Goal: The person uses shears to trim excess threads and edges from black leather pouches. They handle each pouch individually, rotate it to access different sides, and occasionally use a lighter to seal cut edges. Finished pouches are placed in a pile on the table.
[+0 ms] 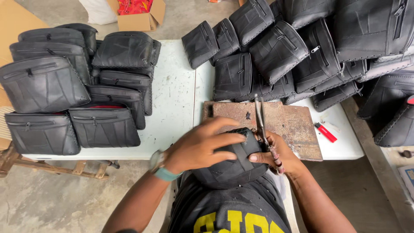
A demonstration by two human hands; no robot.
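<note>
Pale worktop [172, 99] under me, stacked left and right with finished black pouches [43, 84], a worn brown board [297, 125] at its near edge. I see my left hand [202, 146] spread flat, fingers splayed, pressing the black pouch [233, 170] against my lap; it lies directly beneath that hand, its long axis running left to right. My right hand [280, 155] is closed around pliers [260, 118], which point away from me across the board, at the pouch's right end.
</note>
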